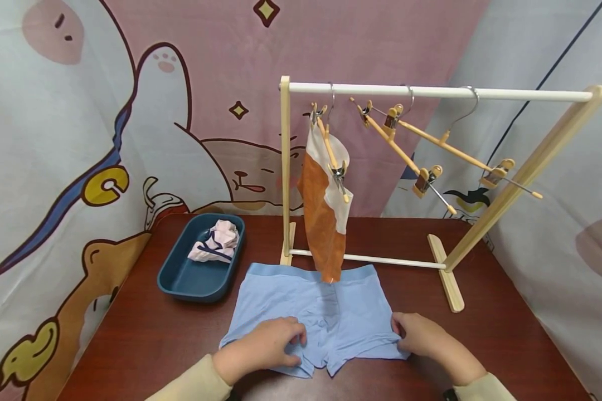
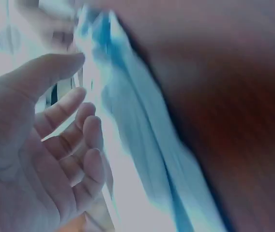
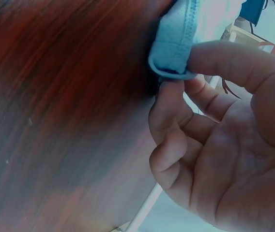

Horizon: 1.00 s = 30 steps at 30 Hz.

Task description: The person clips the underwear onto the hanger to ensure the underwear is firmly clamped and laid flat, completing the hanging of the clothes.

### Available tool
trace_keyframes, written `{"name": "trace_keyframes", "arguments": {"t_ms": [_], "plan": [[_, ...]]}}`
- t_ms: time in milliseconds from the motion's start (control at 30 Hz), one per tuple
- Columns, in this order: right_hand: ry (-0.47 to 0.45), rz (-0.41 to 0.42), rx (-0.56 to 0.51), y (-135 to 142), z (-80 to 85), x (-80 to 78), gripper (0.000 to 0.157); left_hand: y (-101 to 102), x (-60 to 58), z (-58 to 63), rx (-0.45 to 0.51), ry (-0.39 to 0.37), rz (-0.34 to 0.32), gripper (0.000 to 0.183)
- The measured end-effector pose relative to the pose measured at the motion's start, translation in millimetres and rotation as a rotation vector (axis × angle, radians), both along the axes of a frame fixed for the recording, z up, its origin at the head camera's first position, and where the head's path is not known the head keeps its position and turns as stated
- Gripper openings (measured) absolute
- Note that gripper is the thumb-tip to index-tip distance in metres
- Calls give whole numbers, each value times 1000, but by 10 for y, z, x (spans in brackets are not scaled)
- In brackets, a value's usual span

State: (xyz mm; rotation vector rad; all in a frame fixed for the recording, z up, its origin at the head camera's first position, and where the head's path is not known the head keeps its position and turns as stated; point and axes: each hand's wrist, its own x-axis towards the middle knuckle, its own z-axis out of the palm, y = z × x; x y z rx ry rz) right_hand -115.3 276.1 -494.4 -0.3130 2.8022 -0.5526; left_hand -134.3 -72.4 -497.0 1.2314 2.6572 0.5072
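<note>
Light blue boxer briefs (image 1: 351,317) lie spread on the table, waistband toward the rack. Over their left leg hovers my left hand (image 1: 268,342), fingers loosely bent; in the left wrist view that hand (image 2: 45,145) has nothing between thumb and fingers, with the blue cloth (image 2: 132,130) beside it. At the right leg's hem is my right hand (image 1: 418,333). The right wrist view shows this hand (image 3: 224,125) pinching the hem corner (image 3: 174,53) between thumb and index finger, the other fingers curled below.
A wooden rack (image 1: 285,167) with a white bar holds an orange and white garment (image 1: 321,223) clipped to a hanger. Two bare clip hangers (image 1: 401,153) hang to its right. A blue basin (image 1: 188,284) at left holds a white cloth (image 1: 223,236) with dark trim.
</note>
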Motion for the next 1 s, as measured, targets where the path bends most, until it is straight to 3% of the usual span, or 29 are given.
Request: {"name": "trace_keyframes", "arguments": {"t_ms": [100, 233, 433, 633, 833, 1000], "plan": [[-9, -41, 16, -33, 4, -1, 22, 226, 69, -15, -1, 45, -78, 29], [-8, -78, 34, -50, 9, -9, 19, 467, 132, -79, -43, 84, -113, 31], [-9, -72, 3, -52, 32, -18, 21, 712, 233, -107, -176, 205, -60, 37], [-6, -27, -45, -30, 29, -11, 23, 756, 274, -126, -135, 389, 18, 14], [-43, -135, -12, 7, 78, -10, 24, 708, 237, -88, -86, 352, 103, 12], [-49, -73, -37, 95, 160, -7, 23, 656, 254, -13, -57, 307, 80, 18]]}}
